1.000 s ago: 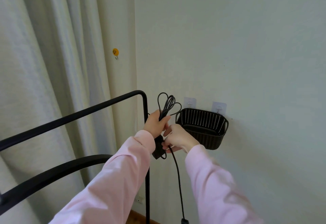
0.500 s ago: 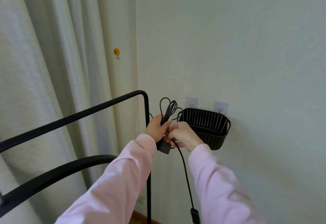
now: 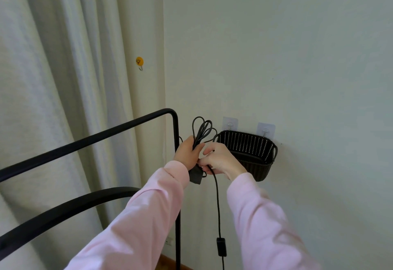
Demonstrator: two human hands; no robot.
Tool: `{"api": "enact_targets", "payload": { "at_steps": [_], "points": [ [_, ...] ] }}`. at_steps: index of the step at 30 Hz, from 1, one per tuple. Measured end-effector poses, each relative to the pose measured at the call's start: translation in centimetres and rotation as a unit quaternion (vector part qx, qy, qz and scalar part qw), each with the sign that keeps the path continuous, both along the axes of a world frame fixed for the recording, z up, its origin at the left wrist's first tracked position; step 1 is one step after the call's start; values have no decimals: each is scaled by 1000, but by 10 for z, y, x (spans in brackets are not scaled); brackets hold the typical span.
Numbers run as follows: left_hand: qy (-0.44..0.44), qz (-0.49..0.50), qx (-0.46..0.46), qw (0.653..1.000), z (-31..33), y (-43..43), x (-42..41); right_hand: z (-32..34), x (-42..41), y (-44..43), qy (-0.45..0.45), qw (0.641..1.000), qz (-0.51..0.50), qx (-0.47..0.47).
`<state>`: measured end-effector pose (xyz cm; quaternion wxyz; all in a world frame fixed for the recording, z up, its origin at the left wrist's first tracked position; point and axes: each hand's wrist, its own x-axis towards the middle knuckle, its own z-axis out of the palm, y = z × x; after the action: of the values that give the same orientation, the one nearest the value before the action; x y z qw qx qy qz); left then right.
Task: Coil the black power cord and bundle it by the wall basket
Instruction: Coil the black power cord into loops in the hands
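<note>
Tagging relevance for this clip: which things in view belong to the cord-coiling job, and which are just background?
Part of the job:
- black power cord, loops gripped in the left hand, hanging run pinched by the right hand
- wall basket, beside the hands

Just there:
- black metal frame
- curtain
- yellow smiley hook

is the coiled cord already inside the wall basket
No, the left hand grips the looped black power cord in the air beside the wall basket, outside its rim.

Both arms wear long, loose pale-pink sleeves [image 3: 136, 223] — soft fabric, ribbed cuffs [image 3: 176, 168] at the wrists.
</note>
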<state>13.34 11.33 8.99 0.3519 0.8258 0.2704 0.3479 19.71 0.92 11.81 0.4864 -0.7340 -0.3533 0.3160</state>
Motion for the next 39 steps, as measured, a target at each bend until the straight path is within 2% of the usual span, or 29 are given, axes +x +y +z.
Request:
{"api": "enact_targets", "payload": {
  "at_steps": [2, 5, 9, 12, 18, 24, 27, 29, 31, 34, 39],
  "points": [
    [-7, 11, -8, 1000, 2, 4, -1, -3, 6, -5, -31, 998, 27, -46],
    [-45, 13, -83, 995, 4, 10, -4, -12, 15, -15, -88, 991, 56, -82],
    [-65, -13, -147, 987, 2, 9, -10, -20, 16, -11, -4, 994, -33, 105],
    [-73, -69, -171, 980, 4, 3, -15, -14, 13, -2, -7, 980, -93, 178],
    [-77, -115, -142, 980, 7, -3, -15, -2, 11, 10, 0, 973, -124, 196],
    [-85, -58, -104, 989, 9, -2, -11, 0, 10, 8, 67, 971, -93, 209],
    [-99, -31, -112, 988, 12, 0, -10, -8, 15, 1, 91, 982, -60, 152],
    [-95, -12, -110, 989, 12, 4, -10, -18, 19, -5, 71, 992, -56, 86],
    [-88, -5, -111, 990, 10, 6, -11, -27, 23, -9, 51, 995, -67, 62],
    [-81, -10, -114, 990, 4, 6, -11, -30, 25, -7, 65, 982, -119, 130],
    [-51, -47, -106, 992, 0, -1, -11, -13, 22, 4, 169, 940, -154, 253]
  ]
}}
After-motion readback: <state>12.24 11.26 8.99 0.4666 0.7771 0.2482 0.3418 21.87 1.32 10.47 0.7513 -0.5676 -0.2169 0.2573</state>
